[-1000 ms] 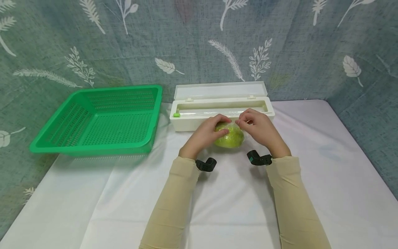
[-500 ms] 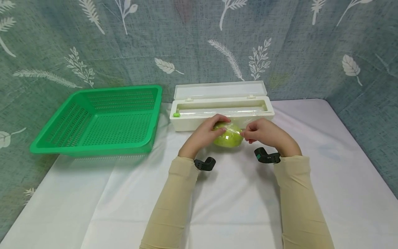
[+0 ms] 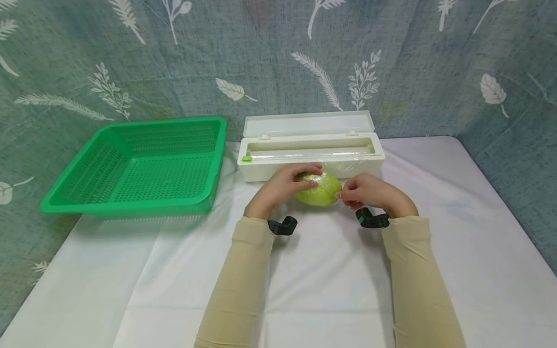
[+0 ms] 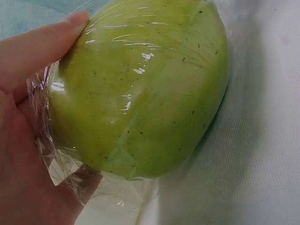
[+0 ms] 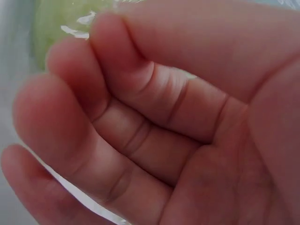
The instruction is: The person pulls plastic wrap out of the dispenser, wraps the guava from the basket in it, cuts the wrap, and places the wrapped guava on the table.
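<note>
A green, dark-speckled mango (image 3: 322, 191), wrapped in clear cling film (image 4: 140, 56), sits in front of the white dispenser box. My left hand (image 3: 286, 186) grips its left side, thumb on top in the head view and fingers round the back. In the left wrist view crumpled film gathers between that hand and the fruit. At the mango's right end, my right hand (image 3: 370, 192) pinches an edge of the film between thumb and index finger. Its other fingers curl loosely in the right wrist view, where the mango shows only partly behind them.
The white cling film box (image 3: 311, 169) stands with its lid raised, a film roll inside and a green slider at its left end. To the left is a green perforated basket (image 3: 143, 208). A white cloth (image 3: 330, 290) covers the table, and a patterned curtain hangs behind.
My right hand has moved from above the mango down to its right end, drawing the film over it. The left hand has kept its grip, shifting slightly left; the mango tilts a little.
</note>
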The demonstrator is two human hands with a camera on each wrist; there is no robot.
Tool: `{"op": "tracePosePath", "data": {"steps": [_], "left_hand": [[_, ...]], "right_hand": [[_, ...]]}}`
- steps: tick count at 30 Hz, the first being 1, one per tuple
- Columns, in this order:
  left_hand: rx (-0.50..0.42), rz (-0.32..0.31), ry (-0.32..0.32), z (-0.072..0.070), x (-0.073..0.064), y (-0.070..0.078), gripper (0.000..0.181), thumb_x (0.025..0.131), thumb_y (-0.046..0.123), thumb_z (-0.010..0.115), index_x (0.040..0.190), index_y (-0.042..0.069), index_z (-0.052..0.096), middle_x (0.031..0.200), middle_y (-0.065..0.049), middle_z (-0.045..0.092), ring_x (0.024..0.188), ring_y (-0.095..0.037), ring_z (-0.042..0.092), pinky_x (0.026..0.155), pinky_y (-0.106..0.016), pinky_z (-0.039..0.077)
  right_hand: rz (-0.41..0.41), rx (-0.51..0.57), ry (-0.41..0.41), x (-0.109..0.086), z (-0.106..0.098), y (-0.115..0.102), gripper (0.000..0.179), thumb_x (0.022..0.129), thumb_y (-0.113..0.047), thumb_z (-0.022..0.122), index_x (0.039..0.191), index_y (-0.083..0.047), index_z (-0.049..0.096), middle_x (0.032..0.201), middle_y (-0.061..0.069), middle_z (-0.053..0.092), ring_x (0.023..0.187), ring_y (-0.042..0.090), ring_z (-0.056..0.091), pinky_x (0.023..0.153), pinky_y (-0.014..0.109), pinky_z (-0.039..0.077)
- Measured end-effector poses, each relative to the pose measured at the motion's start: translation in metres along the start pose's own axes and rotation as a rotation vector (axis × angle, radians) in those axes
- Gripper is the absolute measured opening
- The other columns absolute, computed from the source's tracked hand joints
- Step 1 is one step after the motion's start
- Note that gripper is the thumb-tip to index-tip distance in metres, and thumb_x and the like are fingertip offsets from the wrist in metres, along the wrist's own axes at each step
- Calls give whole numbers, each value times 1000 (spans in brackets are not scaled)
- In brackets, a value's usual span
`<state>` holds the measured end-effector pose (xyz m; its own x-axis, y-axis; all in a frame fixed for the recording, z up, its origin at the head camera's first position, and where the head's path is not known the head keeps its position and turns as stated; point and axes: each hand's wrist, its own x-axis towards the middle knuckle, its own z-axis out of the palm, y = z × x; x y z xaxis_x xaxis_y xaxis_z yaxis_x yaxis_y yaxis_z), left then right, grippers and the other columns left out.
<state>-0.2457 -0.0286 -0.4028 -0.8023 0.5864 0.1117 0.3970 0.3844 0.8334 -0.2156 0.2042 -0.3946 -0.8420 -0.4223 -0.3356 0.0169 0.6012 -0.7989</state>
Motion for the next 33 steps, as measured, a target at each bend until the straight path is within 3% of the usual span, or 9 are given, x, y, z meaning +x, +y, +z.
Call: {"op": "tracePosePath", "data": {"steps": [10,15,18,21,26,30,33], "left_hand": [[-7,-37,15,3,-1,2,29,79,35,66,106,28,63,121,22,49,116,5,37,97,-24,28],[169,-86,80,11,4,11,34,76,47,65,102,26,60,112,18,53,111,-4,41,94,-26,30],[245,-88,100,16,7,16,32,78,44,65,101,22,57,107,11,53,108,-11,40,92,-27,31],[253,-95,105,17,6,17,31,78,39,66,102,22,55,105,10,53,107,-12,39,92,-28,32],[244,-64,102,18,6,17,30,78,37,67,101,22,53,105,11,51,108,-11,37,93,-26,30],[301,-42,106,18,6,19,29,78,38,67,97,21,53,112,5,44,108,-14,34,92,-28,31],[363,-87,123,17,4,23,30,76,43,67,95,24,52,117,1,36,109,-17,30,87,-31,34]], "right_hand": [[18,-119,7,3,4,4,33,84,-32,60,66,-5,56,59,2,51,55,16,46,54,28,39],[17,-179,52,4,4,1,32,82,-34,62,66,-7,58,60,1,53,55,15,46,54,27,39],[19,-214,68,4,2,-1,33,81,-35,63,65,-7,60,59,1,53,55,16,46,53,27,37],[29,-211,61,3,0,-2,34,80,-38,64,67,-7,62,62,3,56,59,18,49,55,28,39],[41,-114,62,-3,-12,7,40,83,-43,58,77,-4,66,73,6,62,70,22,55,66,32,46],[84,-101,168,-13,-28,22,49,87,-49,49,86,-2,65,78,8,62,74,22,56,69,33,46],[162,-137,267,-19,-37,31,56,87,-54,44,95,-3,65,84,10,63,77,23,56,70,33,44]]}}
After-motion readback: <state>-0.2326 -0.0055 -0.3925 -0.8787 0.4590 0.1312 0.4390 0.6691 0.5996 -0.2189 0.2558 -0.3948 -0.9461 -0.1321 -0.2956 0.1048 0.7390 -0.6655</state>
